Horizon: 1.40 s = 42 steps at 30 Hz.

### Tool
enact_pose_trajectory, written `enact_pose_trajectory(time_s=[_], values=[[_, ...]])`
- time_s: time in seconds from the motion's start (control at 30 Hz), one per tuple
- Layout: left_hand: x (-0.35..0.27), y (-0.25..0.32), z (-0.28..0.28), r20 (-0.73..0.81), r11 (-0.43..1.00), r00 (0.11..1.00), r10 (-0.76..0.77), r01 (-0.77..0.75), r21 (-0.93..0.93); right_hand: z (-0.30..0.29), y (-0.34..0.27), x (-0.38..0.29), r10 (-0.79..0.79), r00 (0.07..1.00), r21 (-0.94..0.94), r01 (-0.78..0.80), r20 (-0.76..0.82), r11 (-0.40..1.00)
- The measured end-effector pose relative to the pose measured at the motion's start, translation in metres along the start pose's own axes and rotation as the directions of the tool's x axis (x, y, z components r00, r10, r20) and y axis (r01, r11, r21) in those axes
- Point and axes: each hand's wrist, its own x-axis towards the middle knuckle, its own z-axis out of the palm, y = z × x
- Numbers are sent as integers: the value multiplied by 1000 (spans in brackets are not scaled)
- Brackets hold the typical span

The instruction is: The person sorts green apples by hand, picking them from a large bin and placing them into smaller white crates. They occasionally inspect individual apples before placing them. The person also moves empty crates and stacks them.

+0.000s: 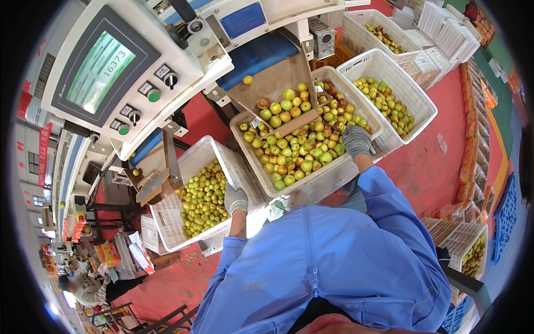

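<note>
My left hand (236, 200), in a grey knit glove, rests at the near rim of a white plastic crate (156, 221) that is partly filled with small yellow-green jujubes (204, 196). My right hand (356, 141), gloved alike, lies at the right part of a wider beige crate (273, 190), over its near rim and beside the fruit. Larger green and reddish jujubes (306, 165) fill that crate. A cardboard-lined chute (275, 89) reaches over its far side and holds more fruit. Whether the fingers of either hand grip anything cannot be told.
A sorting machine's control panel (137, 75) stands at upper left, with a blue conveyor belt (258, 56) beside it. A second chute (156, 183) overhangs the left crate. More fruit crates (421, 96) stand at right on the red floor (429, 175). A person (87, 290) is at far lower left.
</note>
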Motion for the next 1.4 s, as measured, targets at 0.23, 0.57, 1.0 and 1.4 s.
enact_pose_trajectory(time_s=[0.23,0.57,1.0,1.4], values=[[8,-6,6,9,1000,1000,-6,6,-29,0,-1,0,-18,1000,-34,18,-13,999],[4,-2,0,13,998,1000,3,-2,-66,1,-1,0,-21,1000,-42,20,-14,999],[12,-9,8,23,997,999,27,-25,-75,3,2,0,-48,998,-18,48,-28,999],[10,-4,4,48,1000,999,-17,18,-24,5,3,0,-42,998,2,42,-47,999]])
